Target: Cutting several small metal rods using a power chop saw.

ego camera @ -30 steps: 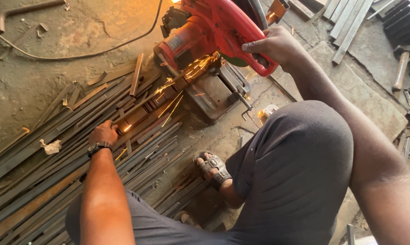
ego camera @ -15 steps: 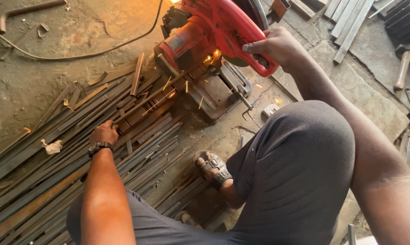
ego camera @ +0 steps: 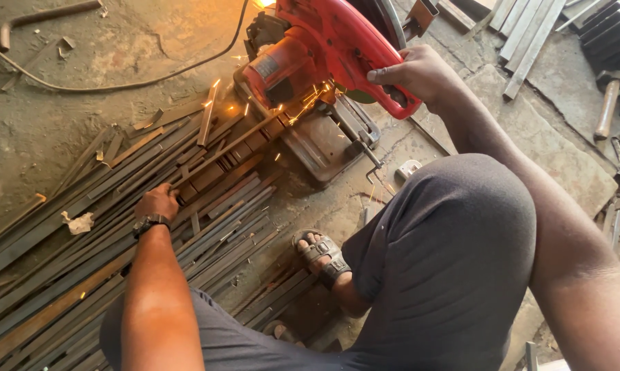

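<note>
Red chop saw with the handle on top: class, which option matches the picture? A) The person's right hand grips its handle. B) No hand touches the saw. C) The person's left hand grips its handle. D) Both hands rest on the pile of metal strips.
A: the right hand wraps the handle of the red chop saw, while the left hand rests on a long metal strip fed to the saw.
</note>
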